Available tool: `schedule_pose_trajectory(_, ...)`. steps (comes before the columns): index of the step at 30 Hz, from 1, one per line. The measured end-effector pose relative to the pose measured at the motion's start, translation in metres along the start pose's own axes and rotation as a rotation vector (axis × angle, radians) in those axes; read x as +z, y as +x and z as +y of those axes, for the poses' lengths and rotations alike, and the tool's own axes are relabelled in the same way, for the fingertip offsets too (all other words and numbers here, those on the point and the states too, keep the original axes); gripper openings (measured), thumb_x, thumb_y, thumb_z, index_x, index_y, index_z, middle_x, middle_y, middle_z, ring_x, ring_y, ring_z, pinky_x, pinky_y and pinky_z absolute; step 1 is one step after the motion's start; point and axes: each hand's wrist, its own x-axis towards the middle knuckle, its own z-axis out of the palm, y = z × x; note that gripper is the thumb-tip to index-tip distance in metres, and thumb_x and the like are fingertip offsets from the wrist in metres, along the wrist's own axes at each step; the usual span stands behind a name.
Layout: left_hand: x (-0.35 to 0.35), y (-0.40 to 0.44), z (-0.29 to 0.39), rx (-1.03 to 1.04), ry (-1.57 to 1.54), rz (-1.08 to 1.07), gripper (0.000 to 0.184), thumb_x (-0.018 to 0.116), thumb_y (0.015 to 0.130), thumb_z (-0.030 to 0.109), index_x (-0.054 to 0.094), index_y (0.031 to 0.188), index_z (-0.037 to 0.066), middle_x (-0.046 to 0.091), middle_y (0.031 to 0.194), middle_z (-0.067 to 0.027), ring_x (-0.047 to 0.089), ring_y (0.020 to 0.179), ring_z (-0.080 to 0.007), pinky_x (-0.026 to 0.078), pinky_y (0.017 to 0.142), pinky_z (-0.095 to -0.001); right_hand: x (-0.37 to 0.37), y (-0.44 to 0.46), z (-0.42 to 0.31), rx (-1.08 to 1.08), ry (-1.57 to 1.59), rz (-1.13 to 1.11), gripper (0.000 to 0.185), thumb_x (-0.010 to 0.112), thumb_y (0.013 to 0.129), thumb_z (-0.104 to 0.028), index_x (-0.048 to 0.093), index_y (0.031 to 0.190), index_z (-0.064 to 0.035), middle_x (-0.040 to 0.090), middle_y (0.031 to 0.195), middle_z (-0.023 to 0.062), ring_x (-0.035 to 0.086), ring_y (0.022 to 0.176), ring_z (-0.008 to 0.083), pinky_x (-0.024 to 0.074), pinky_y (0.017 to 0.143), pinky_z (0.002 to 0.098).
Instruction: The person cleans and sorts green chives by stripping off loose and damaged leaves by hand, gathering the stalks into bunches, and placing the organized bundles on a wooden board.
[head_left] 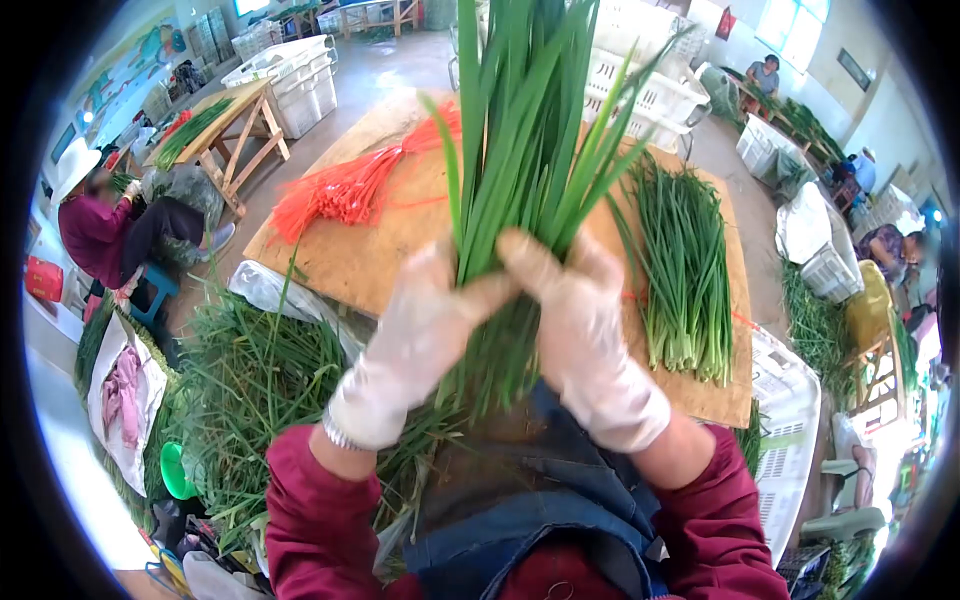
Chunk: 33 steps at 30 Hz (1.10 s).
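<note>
Over the near edge of the wooden board (350,268), the left hand (425,318) and the right hand (588,335) clasp a green bunch (520,130) between them — loose blades (602,168) could slide out, I'd judge, should either hand slacken. The bunch's tops run out of view; its lower ends blur — how the hands meet behind it I can't see.
</note>
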Motion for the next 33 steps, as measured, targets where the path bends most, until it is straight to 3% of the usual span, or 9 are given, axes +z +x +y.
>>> schedule_pose_trajectory(6, -0.001, 0.079, 0.014, 0.104, -0.289, -0.025, 0.036, 0.065, 0.076, 0.007, 0.056, 0.110, -0.003, 0.064, 0.096, -0.0099, 0.058, 0.087, -0.0148, 0.046, 0.079, -0.0280, -0.009, 0.077, -0.027, -0.203, -0.037, -0.113, 0.030, 0.063, 0.081, -0.006, 0.055, 0.109, 0.0030, 0.063, 0.095, 0.0074, 0.056, 0.084, 0.0129, 0.0445, 0.077, 0.0253)
schedule_pose_trajectory(15, 0.010, 0.118, -0.008, 0.129, -0.273, 0.001, 0.041, 0.064, 0.075, 0.004, 0.053, 0.115, 0.000, 0.063, 0.098, -0.0072, 0.057, 0.090, -0.0126, 0.046, 0.078, -0.0261, -0.032, 0.122, -0.027, -0.200, -0.271, -0.233, 0.040, 0.078, 0.069, -0.019, 0.060, 0.100, -0.0005, 0.064, 0.091, 0.0041, 0.057, 0.080, 0.0124, 0.0469, 0.072, 0.0264)
schedule_pose_trajectory(18, 0.019, 0.121, -0.007, 0.219, -0.259, 0.045, 0.042, 0.062, 0.077, 0.006, 0.051, 0.117, 0.002, 0.064, 0.097, -0.0113, 0.060, 0.090, -0.0169, 0.047, 0.076, -0.0281, -0.029, 0.132, -0.035, -0.218, -0.342, -0.233, 0.045, 0.080, 0.066, -0.022, 0.060, 0.100, -0.0007, 0.063, 0.090, 0.0045, 0.057, 0.081, 0.0132, 0.0461, 0.074, 0.0271)
schedule_pose_trajectory(19, 0.023, 0.127, -0.015, 0.291, -0.044, 0.139, 0.039, 0.058, 0.080, 0.010, 0.049, 0.117, 0.003, 0.063, 0.095, -0.0183, 0.062, 0.088, -0.0293, 0.048, 0.074, -0.0355, -0.031, 0.136, -0.039, -0.192, -0.394, -0.231, 0.045, 0.080, 0.066, -0.022, 0.060, 0.101, -0.0009, 0.063, 0.092, 0.0044, 0.057, 0.084, 0.0135, 0.0451, 0.078, 0.0272)
schedule_pose_trajectory(23, 0.038, 0.128, -0.016, 0.261, 0.269, 0.180, 0.040, 0.056, 0.078, 0.013, 0.048, 0.116, 0.002, 0.059, 0.095, -0.0236, 0.055, 0.089, -0.0432, 0.045, 0.077, -0.0454, -0.015, 0.149, -0.058, -0.212, -0.429, -0.128, 0.047, 0.076, 0.066, -0.015, 0.059, 0.106, 0.0039, 0.064, 0.101, 0.0111, 0.058, 0.091, 0.0188, 0.0434, 0.083, 0.0320)
schedule_pose_trajectory(26, 0.035, 0.130, -0.020, 0.447, 0.290, 0.097, 0.035, 0.059, 0.078, 0.011, 0.052, 0.109, -0.002, 0.060, 0.093, -0.0235, 0.059, 0.090, -0.0342, 0.045, 0.076, -0.0384, -0.015, 0.171, -0.083, -0.163, -0.487, -0.099, 0.053, 0.070, 0.065, -0.007, 0.049, 0.109, 0.0133, 0.060, 0.086, 0.0141, 0.061, 0.082, 0.0236, 0.0496, 0.080, 0.0331)
schedule_pose_trajectory(27, 0.023, 0.133, -0.013, 0.364, 0.249, -0.120, 0.035, 0.059, 0.078, 0.011, 0.053, 0.110, -0.003, 0.062, 0.094, -0.0183, 0.061, 0.088, -0.0268, 0.046, 0.076, -0.0349, -0.012, 0.173, -0.093, -0.104, -0.425, -0.090, 0.050, 0.067, 0.067, -0.009, 0.049, 0.107, 0.0142, 0.060, 0.080, 0.0127, 0.062, 0.073, 0.0213, 0.0534, 0.072, 0.0337)
schedule_pose_trajectory(30, -0.031, 0.147, -0.044, 0.162, -0.236, -0.165, 0.038, 0.063, 0.079, 0.014, 0.055, 0.111, -0.004, 0.063, 0.097, -0.0116, 0.060, 0.087, -0.0189, 0.046, 0.077, -0.0301, -0.027, 0.191, -0.114, -0.130, -0.372, -0.064, 0.034, 0.057, 0.080, -0.009, 0.051, 0.108, 0.0078, 0.054, 0.068, 0.0041, 0.057, 0.059, 0.0143, 0.0525, 0.062, 0.0274)
schedule_pose_trajectory(33, -0.067, 0.162, -0.115, -0.065, 0.075, 0.140, 0.040, 0.065, 0.079, 0.023, 0.058, 0.110, -0.002, 0.062, 0.103, -0.0094, 0.059, 0.091, -0.0177, 0.046, 0.079, -0.0301, -0.040, 0.201, -0.110, -0.075, -0.273, 0.017, 0.024, 0.057, 0.082, -0.008, 0.056, 0.099, 0.0080, 0.050, 0.064, 0.0041, 0.050, 0.052, 0.0141, 0.0478, 0.052, 0.0279)
